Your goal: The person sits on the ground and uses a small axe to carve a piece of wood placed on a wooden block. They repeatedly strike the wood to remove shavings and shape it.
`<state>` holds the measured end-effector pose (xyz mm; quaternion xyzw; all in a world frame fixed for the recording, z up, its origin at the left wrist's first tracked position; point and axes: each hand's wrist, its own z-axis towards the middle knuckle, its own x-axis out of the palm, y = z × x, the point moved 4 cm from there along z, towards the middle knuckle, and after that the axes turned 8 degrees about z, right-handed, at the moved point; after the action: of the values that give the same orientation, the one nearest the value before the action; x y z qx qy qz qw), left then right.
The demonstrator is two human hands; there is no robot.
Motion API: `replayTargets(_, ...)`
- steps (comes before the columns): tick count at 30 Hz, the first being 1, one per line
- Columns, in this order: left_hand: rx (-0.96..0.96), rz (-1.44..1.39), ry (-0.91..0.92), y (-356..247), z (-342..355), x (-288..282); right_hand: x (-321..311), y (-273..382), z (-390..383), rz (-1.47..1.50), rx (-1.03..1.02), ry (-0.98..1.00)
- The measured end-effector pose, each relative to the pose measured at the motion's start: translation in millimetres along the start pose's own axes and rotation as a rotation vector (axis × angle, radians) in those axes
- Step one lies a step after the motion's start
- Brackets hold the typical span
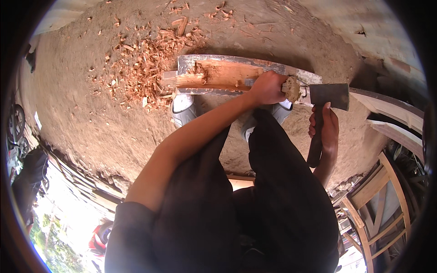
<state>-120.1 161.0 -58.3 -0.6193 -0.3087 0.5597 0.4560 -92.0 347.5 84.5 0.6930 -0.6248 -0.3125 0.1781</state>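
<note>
My left hand (268, 88) is closed around a chisel, whose short flat blade (249, 82) points left along a curved wooden piece. The chisel's frayed, mushroomed handle end (292, 89) sticks out to the right of the fist. That wooden piece (218, 75) has worn grey-painted edges and a bare reddish-brown face with a rough cut near its left end. My right hand (330, 125) grips the dark handle of a mallet (328, 94). The mallet's blocky head stands just right of the chisel's end, with a small gap seen between them.
Reddish wood chips (152, 61) lie heaped on the dirt floor (77, 91) at the left. My grey shoes (183, 111) are close against the wooden piece. More curved boards (391, 107) lie at the right, above a wooden frame (382, 204). A wheel (17, 123) shows at the far left.
</note>
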Motion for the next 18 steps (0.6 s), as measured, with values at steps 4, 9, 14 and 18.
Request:
replayTargets(4,0.02,0.046,0.058,-4,2,5,6,0,0,-0.019,0.007,0.044)
replayTargets(9,0.12,0.074,0.025,-5,-4,11,10,-6,-3,-0.028,-0.035,0.031)
replayTargets(14,-0.024,-0.031,-0.148,2,-7,-1,14,-19,0,0.007,-0.013,0.044)
replayTargets(18,0.009,0.004,-0.167,9,-5,5,15,-9,-6,0.109,-0.09,-0.019)
